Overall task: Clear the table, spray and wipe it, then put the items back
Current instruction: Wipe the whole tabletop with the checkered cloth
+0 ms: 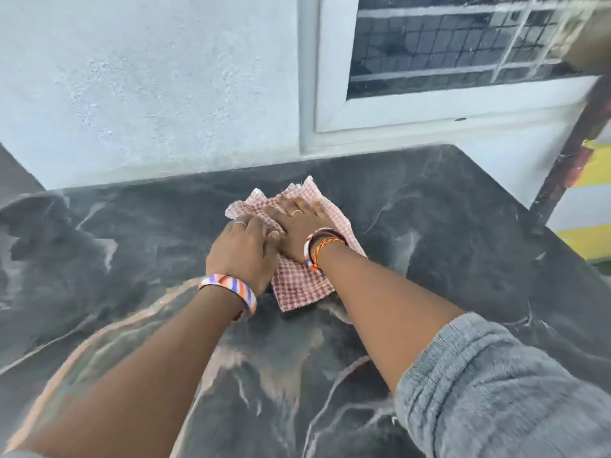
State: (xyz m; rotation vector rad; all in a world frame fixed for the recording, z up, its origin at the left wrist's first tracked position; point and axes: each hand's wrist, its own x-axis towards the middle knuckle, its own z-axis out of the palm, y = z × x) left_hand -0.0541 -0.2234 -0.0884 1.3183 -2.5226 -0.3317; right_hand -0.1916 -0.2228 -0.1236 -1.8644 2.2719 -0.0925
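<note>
Wiping the dark marble table (463,200) — both palms down on the cloth.

At frame centre, the left hand (243,251) presses flat on the checked cloth (297,289), fingers spread, not clenched; just right of it the right hand (302,226) lies flat too, overlapping its fingertips. The cloth looks light, soft and prone to bunching — best pinned under flat palms or gathered at an edge.

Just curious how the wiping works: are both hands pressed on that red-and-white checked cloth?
Touching. The head view shows the left hand and right hand lying flat on the red-and-white checked cloth, no gap visible, on the dark marble table.
</note>
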